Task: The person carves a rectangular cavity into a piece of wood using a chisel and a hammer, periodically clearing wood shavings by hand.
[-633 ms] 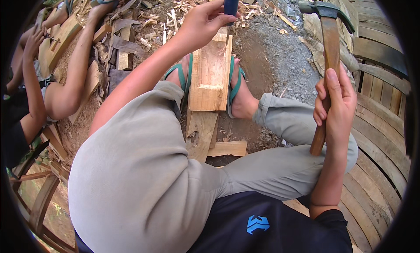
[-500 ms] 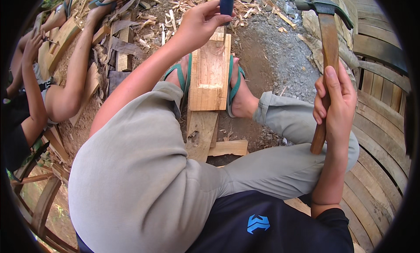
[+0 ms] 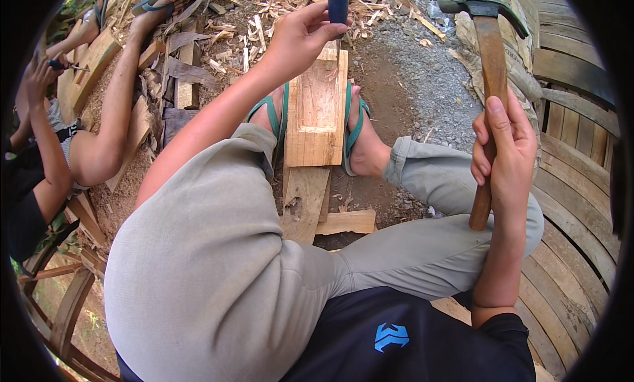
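Observation:
A blue-handled chisel stands nearly upright in the fingers of my left hand. Its narrow blade meets the far right part of a hollowed wooden block, though the tip is hard to make out. The block has a rectangular recess and sits between my sandalled feet, on top of a plank. Over to the right, my right hand grips the wooden handle of a claw hammer low down. The hammer's metal head is raised, well apart from the chisel.
Wood shavings and offcuts litter the ground at the far left. Another person sits at the left, holding a tool by a wooden piece. Curved wooden slats line the right side. A small offcut lies by the plank.
The hammer has shifted slightly left and up in my right hand. The chisel has moved a little left. At the left, the other person's hands have moved, bringing their tool into clearer view.

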`<state>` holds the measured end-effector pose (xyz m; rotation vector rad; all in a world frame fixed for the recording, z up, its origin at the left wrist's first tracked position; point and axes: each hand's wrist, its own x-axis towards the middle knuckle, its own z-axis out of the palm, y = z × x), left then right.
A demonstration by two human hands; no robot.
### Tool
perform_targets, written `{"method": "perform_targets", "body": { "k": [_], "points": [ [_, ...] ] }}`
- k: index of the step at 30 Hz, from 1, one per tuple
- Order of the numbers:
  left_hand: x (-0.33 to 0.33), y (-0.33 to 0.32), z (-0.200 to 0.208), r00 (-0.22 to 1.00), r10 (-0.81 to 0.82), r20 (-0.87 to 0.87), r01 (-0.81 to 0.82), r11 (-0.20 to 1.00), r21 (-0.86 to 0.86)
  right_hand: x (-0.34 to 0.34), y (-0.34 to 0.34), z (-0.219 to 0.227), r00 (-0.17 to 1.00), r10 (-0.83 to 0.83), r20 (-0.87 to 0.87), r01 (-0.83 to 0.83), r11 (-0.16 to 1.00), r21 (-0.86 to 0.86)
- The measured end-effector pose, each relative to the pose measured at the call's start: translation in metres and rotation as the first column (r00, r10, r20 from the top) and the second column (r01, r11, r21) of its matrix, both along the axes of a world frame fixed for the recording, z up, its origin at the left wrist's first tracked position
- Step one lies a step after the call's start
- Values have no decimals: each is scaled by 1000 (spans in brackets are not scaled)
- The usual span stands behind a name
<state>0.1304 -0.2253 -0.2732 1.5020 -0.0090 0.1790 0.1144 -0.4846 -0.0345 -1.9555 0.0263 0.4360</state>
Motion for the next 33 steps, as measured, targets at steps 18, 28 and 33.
{"method": "perform_targets", "body": {
  "k": [18,28,33],
  "points": [
    [-3,-14,18,998,-22,65,15,993,115,2,24,-19,763,548,342,-274,754,-596],
    [-1,-20,10,998,25,57,-30,995,94,-4,30,-16,875,392,283,-175,802,-571],
    [3,-19,9,995,33,94,-48,987,155,-7,29,-21,864,404,301,-187,812,-553]
  ]
}}
